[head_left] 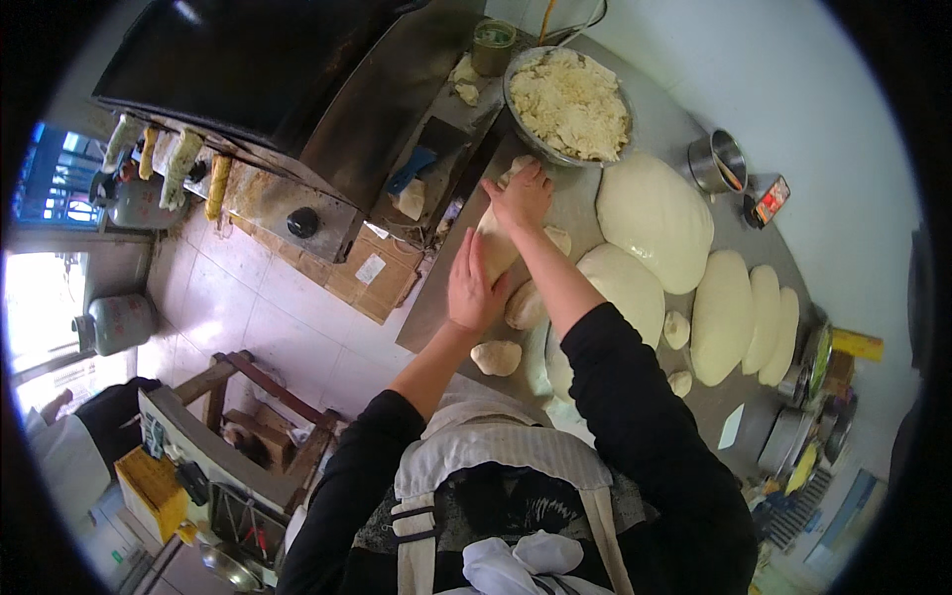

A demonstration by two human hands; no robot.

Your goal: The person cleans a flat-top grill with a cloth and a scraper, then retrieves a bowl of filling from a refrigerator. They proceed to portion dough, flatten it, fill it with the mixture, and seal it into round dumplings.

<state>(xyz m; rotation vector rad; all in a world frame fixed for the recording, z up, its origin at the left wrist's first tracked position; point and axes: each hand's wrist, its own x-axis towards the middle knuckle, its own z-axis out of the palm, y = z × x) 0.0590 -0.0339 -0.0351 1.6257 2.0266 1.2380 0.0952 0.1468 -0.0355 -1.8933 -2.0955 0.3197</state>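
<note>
On the steel worktable (pixel 429 320), a long piece of pale dough (pixel 498 250) lies under my two hands. My left hand (pixel 474 285) rests along the near side of it, fingers stretched out. My right hand (pixel 522 200) is at its far end, with the fingers curled over the dough. Smaller dough pieces (pixel 496 358) lie close to my left wrist, and a flattish one (pixel 526 305) sits partly beside my right forearm. Two big smooth dough masses, one farther back (pixel 654 220) and one nearer (pixel 625 290), spread to the right; my right arm hides part of the nearer one.
A metal bowl (pixel 509 96) of pale crumbly mixture (pixel 571 104) stands at the far edge. Three long dough rolls (pixel 722 317) lie at right, near a steel pot (pixel 716 164) and a phone (pixel 769 201). A dark oven (pixel 248 74) rises at far left.
</note>
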